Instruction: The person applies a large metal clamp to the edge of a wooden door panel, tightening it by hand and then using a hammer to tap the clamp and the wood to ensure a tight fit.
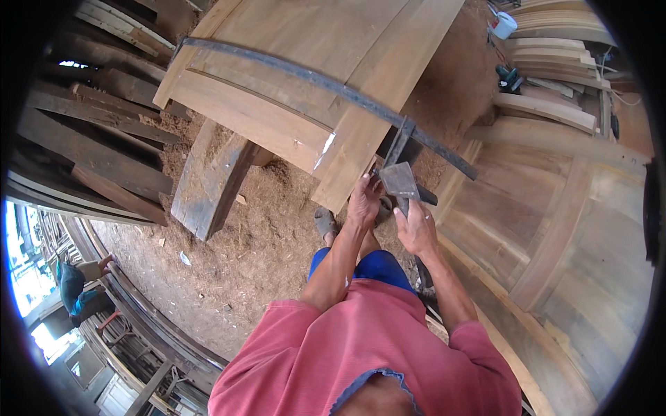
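My right hand (418, 229) is closed round the dark handle of a tool with a flat, grey, squarish head (399, 179); its exact kind is unclear. Just left of that head, my left hand (363, 201) is raised at the corner of a wooden panel door (277, 118), its fingers drawn together. What they grip, if anything, is hidden. A long metal bar clamp (298, 71) lies across the door, and its jaw (400, 141) stands just beyond the tool head. White smears (324, 150) mark the door's frame near my left hand.
A thick timber block (211, 180) sits under the door's near left end. Another panel door (534, 215) lies to the right. Stacked planks (104, 132) fill the left side; curved boards (551, 69) and a white bucket (504, 26) are far right. Wood shavings (270, 243) cover the floor.
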`<act>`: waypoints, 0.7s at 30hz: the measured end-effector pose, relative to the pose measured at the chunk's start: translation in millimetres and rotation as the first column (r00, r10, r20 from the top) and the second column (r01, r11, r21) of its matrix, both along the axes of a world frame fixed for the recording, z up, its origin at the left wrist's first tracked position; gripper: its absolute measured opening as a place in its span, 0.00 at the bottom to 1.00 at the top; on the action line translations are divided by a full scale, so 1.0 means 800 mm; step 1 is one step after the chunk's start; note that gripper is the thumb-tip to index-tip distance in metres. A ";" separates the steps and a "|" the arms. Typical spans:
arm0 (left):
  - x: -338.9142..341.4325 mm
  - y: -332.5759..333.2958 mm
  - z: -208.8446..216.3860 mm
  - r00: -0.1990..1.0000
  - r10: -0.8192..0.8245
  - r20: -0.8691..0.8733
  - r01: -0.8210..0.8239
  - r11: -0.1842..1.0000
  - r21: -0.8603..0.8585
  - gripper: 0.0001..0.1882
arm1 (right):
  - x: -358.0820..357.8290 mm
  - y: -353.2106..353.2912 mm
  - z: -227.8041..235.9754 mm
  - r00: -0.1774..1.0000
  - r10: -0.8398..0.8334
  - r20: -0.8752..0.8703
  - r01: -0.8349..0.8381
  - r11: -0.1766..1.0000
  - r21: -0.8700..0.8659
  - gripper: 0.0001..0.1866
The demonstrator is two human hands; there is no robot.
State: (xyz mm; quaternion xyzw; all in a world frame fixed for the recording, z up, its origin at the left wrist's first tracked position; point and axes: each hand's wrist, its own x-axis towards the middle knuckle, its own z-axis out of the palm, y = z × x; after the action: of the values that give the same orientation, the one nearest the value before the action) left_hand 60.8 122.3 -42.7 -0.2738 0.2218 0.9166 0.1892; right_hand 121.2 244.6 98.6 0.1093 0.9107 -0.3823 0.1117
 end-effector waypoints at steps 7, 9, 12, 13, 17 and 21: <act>0.000 0.000 -0.006 1.000 0.019 -0.018 -0.018 0.999 0.035 0.10 | -0.047 0.003 -0.003 0.999 0.033 -0.010 -0.031 0.994 0.109 0.20; 0.002 0.001 -0.006 1.000 0.031 -0.003 -0.031 0.999 0.026 0.10 | -0.051 0.005 0.001 0.984 0.090 0.153 -0.112 0.983 0.142 0.21; 0.003 0.002 -0.008 1.000 0.027 0.000 -0.027 0.999 0.038 0.11 | -0.044 0.000 -0.001 0.997 0.075 0.007 -0.075 0.986 0.149 0.22; 0.003 0.001 -0.011 1.000 0.007 -0.018 -0.006 0.998 0.059 0.13 | -0.046 -0.002 -0.001 0.997 0.080 0.008 -0.080 0.986 0.149 0.22; -0.001 0.001 -0.015 1.000 0.021 -0.016 -0.020 0.998 0.052 0.12 | -0.056 -0.004 0.015 0.983 0.086 0.159 -0.116 0.975 0.190 0.23; 0.006 -0.001 -0.024 1.000 0.000 -0.011 0.001 0.998 0.064 0.14 | -0.040 -0.010 0.005 0.997 0.083 0.004 -0.081 0.972 0.220 0.21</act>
State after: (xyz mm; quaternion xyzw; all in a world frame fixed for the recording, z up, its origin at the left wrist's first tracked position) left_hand 65.2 121.3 -61.8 -0.2625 0.1935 0.9246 0.1970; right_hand 89.0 236.9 102.4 0.0822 0.9514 -0.2747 0.1122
